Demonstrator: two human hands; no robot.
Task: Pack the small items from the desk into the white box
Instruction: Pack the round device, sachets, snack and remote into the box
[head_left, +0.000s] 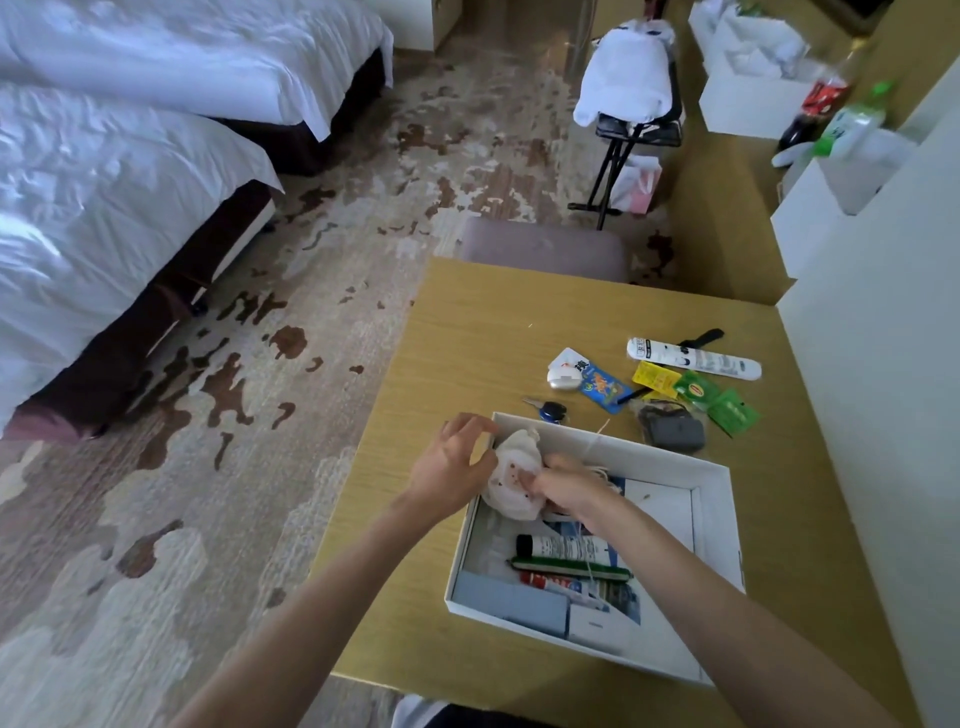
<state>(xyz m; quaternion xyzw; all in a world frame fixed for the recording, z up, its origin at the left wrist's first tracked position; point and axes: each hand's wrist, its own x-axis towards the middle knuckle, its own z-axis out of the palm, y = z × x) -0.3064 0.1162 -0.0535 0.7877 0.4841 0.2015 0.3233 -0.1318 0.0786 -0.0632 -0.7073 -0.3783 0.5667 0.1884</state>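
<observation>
The white box (719, 519) sits on the wooden desk (493, 332). In its far left corner lies a white cloth pouch (514, 467) with small red dots and a drawstring. My right hand (563, 486) presses on the pouch and grips it. My left hand (454, 462) hovers at the box's left rim beside the pouch, fingers spread. Inside the box lie a black-capped white tube (563, 546), a green stick (571, 567) and a red-and-white tube (563, 586). On the desk beyond the box are a key (546, 410), a grey pouch (672, 434), green tea sachets (722, 402) and a long white tube (693, 357).
A blue tag (602, 388), a white earbud case (560, 375) and a yellow sachet (652, 380) also lie on the desk. A grey stool (543, 249) stands at the far edge. White wall at right; beds and patterned carpet on the left.
</observation>
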